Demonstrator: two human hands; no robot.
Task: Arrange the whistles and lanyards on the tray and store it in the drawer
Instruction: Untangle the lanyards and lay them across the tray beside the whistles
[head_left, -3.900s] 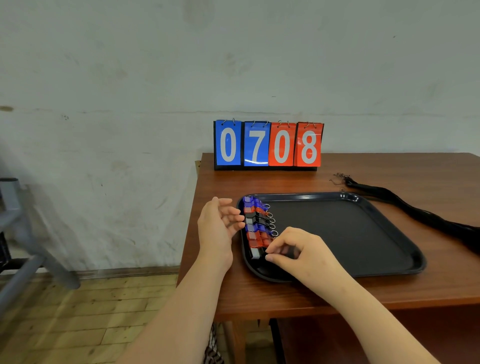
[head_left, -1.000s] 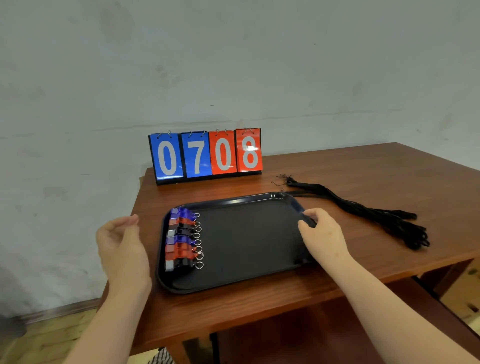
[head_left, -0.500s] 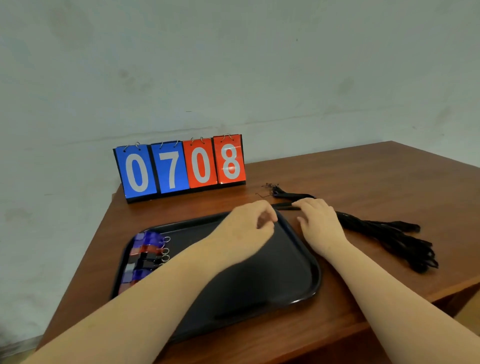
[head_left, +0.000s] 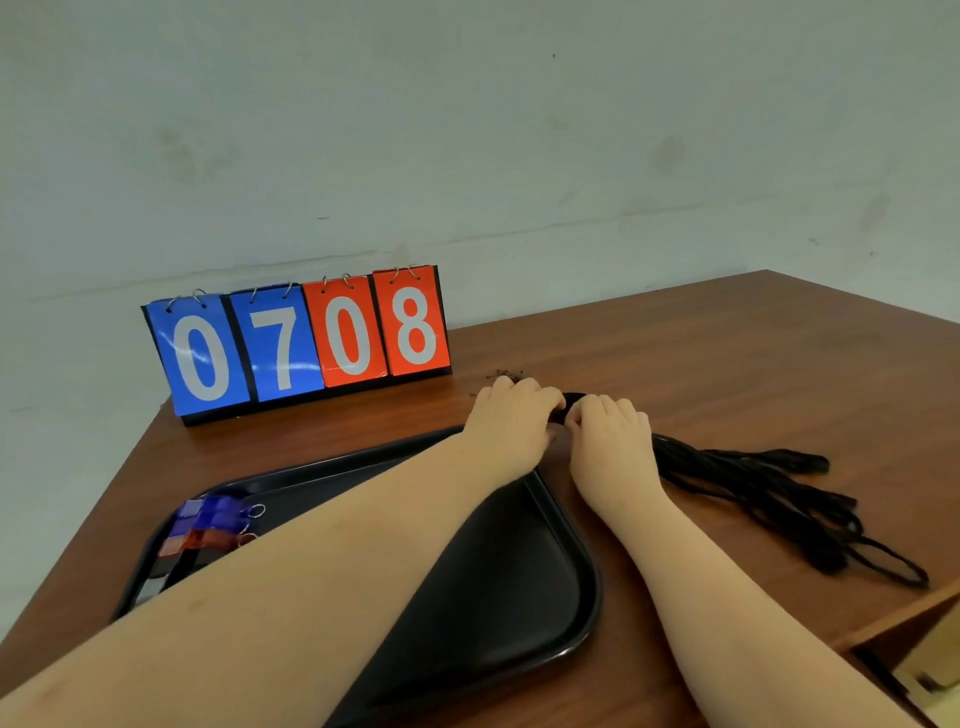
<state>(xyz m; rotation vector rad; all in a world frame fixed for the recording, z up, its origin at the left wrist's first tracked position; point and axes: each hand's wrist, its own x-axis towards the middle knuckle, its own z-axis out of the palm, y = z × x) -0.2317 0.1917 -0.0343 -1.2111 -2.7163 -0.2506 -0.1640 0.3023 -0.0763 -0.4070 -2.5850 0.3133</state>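
- Since the lanyards (head_left: 748, 483) are a bundle of thin black cords, I judge them light, limp and prone to tangling; lifted by one end they would droop and splay, so nothing here is fragile, only unruly
- Best hold, in my view, is at the gathered far-left end, where the cords are bunched tight, with a second support further along so the loose loops do not drag or snag on the tray rim
- Both hands sit at that bunched end now: the left hand (head_left: 511, 423) has its fingers curled down over the cords, and the right hand (head_left: 610, 441) is just beside it, fingers also curled onto the bundle; whether either has actually closed around the cords I cannot tell, since the fingertips are hidden
- On the wooden table (head_left: 727, 353) the bundle lies outside the black tray (head_left: 582, 571), just past its far right corner, touching neither its floor nor, as far as I can see, its rim
- Its long axis runs from the gathered end near the hands, with small metal clips showing beyond the left fingers, toward the near right table edge, where the open loops fan out
- Coloured whistles (head_left: 215, 525) already stand in a row at the tray's left side, partly hidden by the left forearm
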